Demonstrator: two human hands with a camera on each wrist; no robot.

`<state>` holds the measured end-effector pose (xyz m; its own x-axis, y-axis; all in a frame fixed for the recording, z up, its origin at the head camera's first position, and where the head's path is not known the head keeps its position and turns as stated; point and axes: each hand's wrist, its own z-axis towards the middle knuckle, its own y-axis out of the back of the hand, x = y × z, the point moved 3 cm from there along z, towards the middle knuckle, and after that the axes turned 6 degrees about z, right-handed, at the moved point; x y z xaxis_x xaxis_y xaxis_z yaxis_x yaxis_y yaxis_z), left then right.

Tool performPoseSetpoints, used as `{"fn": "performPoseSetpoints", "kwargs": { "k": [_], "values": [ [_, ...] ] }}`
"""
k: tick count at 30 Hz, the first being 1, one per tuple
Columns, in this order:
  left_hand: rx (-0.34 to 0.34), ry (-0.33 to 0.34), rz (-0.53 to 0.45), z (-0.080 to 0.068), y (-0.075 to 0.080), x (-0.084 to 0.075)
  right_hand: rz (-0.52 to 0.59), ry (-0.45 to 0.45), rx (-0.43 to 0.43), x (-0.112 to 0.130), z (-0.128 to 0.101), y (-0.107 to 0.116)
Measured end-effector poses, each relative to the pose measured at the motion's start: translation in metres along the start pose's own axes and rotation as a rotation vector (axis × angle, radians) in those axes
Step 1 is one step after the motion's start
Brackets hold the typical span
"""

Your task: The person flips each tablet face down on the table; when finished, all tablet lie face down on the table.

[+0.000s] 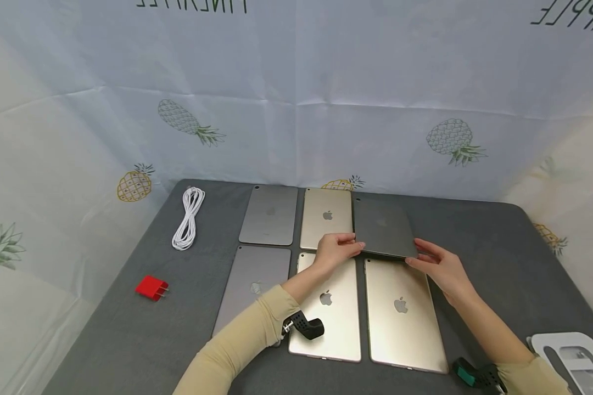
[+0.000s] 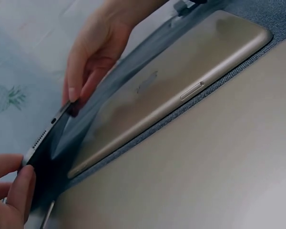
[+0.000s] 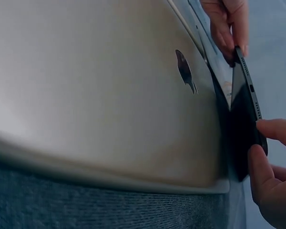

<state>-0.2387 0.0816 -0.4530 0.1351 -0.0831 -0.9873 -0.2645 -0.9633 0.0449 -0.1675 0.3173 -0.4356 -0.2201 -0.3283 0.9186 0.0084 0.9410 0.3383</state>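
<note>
Cable [image 1: 188, 218]: a white coil lay at the far left of the grey table [image 1: 128, 340].
Plug [image 1: 151, 287]: a red charger plug lay nearer, on the left, well apart from the tablets.
Grey tablets: one [image 1: 269, 214] lay face down at the far left of the group, another [image 1: 253, 285] just in front of it.
Gold tablets: one [image 1: 326, 218] lay in the far row; two more, [image 1: 333, 312] and [image 1: 402, 312], lay side by side in the near row.
Left hand [image 1: 337, 249]: its fingertips pinched the near left corner of the dark tablet [image 1: 382, 227], thumb under and fingers over.
Dark tablet: it sat at the far right of the group, its near edge raised off the table and tilted, as the wrist views showed [image 2: 52, 138].
Right hand [image 1: 437, 264]: its fingers and thumb pinched the near right corner of the same tablet.
Stand [image 1: 570, 356]: a white object lay at the near right corner; its kind could not be told for certain.
Step in hand: judged to be lifting or setting down the dark tablet at the far right place of the grid; which of the two could not be told.
Next move: it would call for both hands to move level and together, keeping the raised edge clear of the gold tablet just in front.
</note>
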Motion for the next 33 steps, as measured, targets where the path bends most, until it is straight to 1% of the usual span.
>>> {"fn": "performPoseSetpoints", "kwargs": {
  "k": [1,8,14,17,20,24,28,31,33],
  "values": [
    [-0.003,-0.001,0.012,0.000,0.000,0.000,-0.009,0.002,-0.002,-0.001,0.000,0.001],
    [-0.025,-0.044,0.196,-0.001,-0.002,-0.001,-0.086,0.021,-0.026,-0.004,0.000,0.005],
    [0.006,-0.047,0.210,0.001,-0.007,-0.002,-0.116,0.031,-0.056,-0.009,0.005,0.009],
    [0.030,-0.045,0.208,0.001,-0.009,-0.002,-0.115,0.029,-0.061,-0.012,0.008,0.011],
    [0.060,-0.051,0.218,0.001,-0.012,-0.001,-0.139,0.032,-0.071,-0.013,0.012,0.012],
    [0.104,-0.064,0.302,-0.002,-0.015,-0.004,-0.215,0.049,-0.099,-0.013,0.017,0.010],
    [0.137,-0.056,0.376,-0.005,-0.017,-0.008,-0.303,0.077,-0.139,-0.013,0.021,0.010],
    [0.146,-0.052,0.400,-0.006,-0.018,-0.009,-0.333,0.096,-0.168,-0.012,0.022,0.009],
    [0.156,-0.056,0.421,-0.006,-0.018,-0.010,-0.332,0.102,-0.178,-0.011,0.022,0.008]
  ]
}}
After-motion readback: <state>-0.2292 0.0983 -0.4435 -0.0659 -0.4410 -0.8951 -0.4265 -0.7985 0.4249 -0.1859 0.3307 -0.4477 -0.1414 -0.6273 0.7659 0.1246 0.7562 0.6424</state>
